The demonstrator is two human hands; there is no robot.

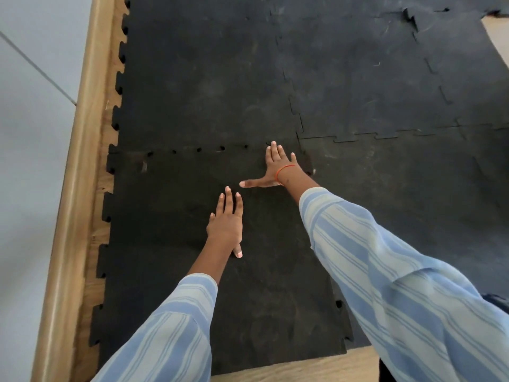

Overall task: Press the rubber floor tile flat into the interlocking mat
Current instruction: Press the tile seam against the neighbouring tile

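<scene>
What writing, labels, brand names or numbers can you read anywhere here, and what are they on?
None: no readable text, number or sign appears in this view.
Rubber floor tile: only pale scuffs, no lettering.
Interlocking mat: scratches and seams, no print.
Striped sleeves: pattern only, no label.
Orange wrist band beside the right hand: plain.
Left hand: bare.
Wooden skirting and wall: unmarked.

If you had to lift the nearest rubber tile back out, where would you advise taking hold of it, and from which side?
Probably at the near edge of the nearest rubber tile, coming from the person's side. That edge lies free over the bare wooden floor, with no neighbour locked to it, so fingers could slip under. The far seam is toothed into the next tile, and both hands, left and right, rest flat on top.
</scene>
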